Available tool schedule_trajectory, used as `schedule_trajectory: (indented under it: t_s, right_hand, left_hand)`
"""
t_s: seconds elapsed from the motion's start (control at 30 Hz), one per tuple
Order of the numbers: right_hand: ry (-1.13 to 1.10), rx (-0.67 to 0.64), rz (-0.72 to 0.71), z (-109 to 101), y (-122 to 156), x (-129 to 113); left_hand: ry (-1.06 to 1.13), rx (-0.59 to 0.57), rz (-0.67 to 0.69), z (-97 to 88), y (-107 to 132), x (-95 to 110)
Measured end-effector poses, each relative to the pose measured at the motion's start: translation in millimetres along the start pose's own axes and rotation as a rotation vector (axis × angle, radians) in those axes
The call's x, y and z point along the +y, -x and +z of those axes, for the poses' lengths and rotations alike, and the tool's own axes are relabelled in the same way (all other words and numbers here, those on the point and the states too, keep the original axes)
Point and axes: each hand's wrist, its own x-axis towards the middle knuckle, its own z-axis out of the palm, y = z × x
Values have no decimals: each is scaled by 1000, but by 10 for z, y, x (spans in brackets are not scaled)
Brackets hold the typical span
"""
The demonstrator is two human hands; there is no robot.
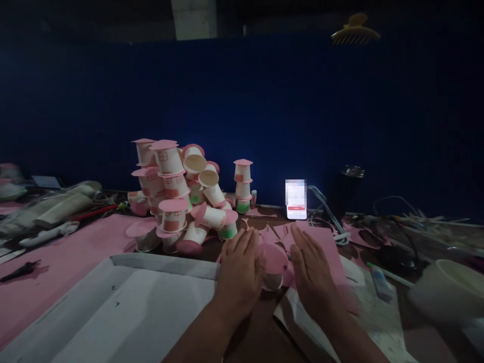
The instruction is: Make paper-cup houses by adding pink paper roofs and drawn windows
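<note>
A paper cup [273,282] with a pink paper disc [275,258] on its top stands between my hands. On its left, my left hand [241,269] has its fingers stretched out and overlaps the disc's edge; whether it touches the cup I cannot tell. To the right, my right hand [312,267] is also held flat with straight fingers, a small gap away from the disc, over a pink paper sheet [330,252]. Neither hand grips anything. Behind my left hand are stacked white paper cups [169,161] with pink discs and red window and door drawings.
A shallow white tray [162,269] lies at the left, beside large pink paper [94,242]. A lit phone [296,206] leans by the blue partition [264,101]. To the right are a dark bottle [350,191], a cable [342,237], a glue bottle [380,283] and a white roll [446,292].
</note>
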Motion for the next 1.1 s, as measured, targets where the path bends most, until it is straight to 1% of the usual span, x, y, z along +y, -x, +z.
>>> schedule_trajectory:
  t_s: [0.07,0.13,0.27,0.37,0.53,0.7,0.93,1.03,1.1]
  right_hand:
    - [-10,37,36,-8,-8,28]
    - [21,-13,35,-9,0,31]
    - [133,-199,-52,-23,41,-49]
    - [214,-286,-90,-45,68,-127]
    - [327,-356,-81,-44,78,-151]
    - [360,-386,-85,-43,72,-149]
    - [292,-378,-78,-55,68,-183]
    - [200,-343,-45,-27,83,-141]
    - [88,-287,6,-22,83,-105]
  left_hand:
    - [-21,54,-34,-36,-9,-24]
    - [-36,61,-28,-62,-8,-29]
    - [-29,-64,70,-77,22,4]
    - [-31,-126,69,-56,42,16]
    - [-66,-198,92,-17,40,12]
    - [-86,-256,80,-39,32,52]
    - [-59,-218,47,-23,32,85]
    - [-16,-158,1,15,43,19]
    - [16,-97,-53,34,55,-61]
